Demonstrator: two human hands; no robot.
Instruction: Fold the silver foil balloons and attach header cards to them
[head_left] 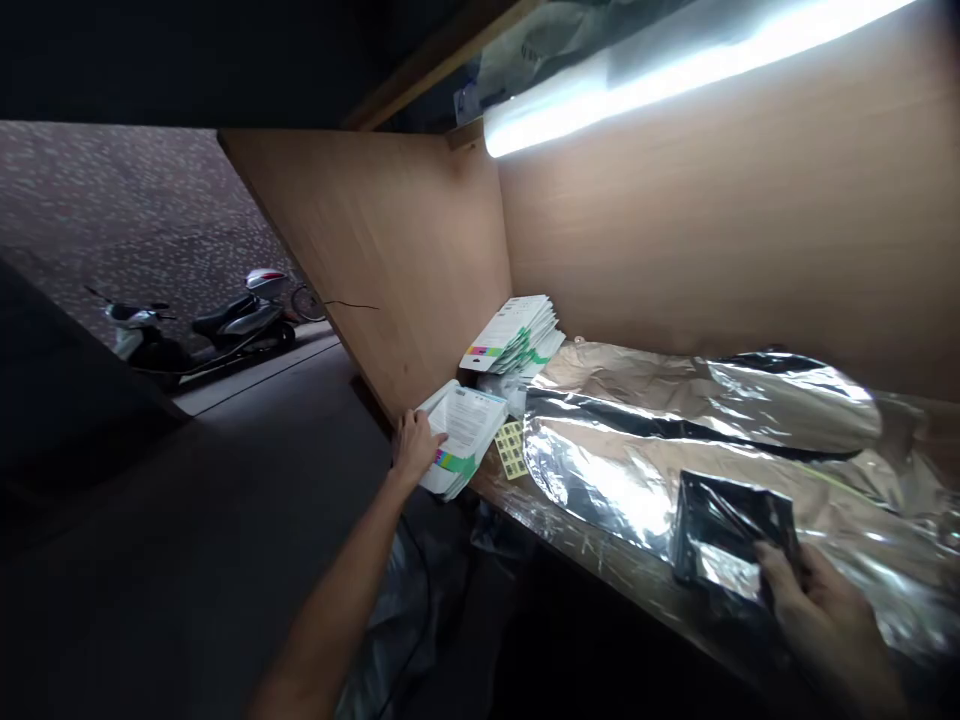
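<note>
My left hand (415,448) grips the left edge of a stack of white printed card packages (466,425) with a coloured strip and green corners. Its thumb presses on the top one; the other fingers are partly hidden at the edge. Low on the right, my right hand (821,600) is closed on a shiny black plastic packet (731,530), thumb on top. The packet is over the silver foil sheet (600,480) on the bench. Both the packet and this hand are slightly blurred.
More white card packages (517,335) are piled in the back corner. A yellow sticker sheet (511,450) lies by the bench edge. Wooden panels (390,230) enclose the bench, under a bright tube light (675,85). A scooter (217,325) stands outside on the left.
</note>
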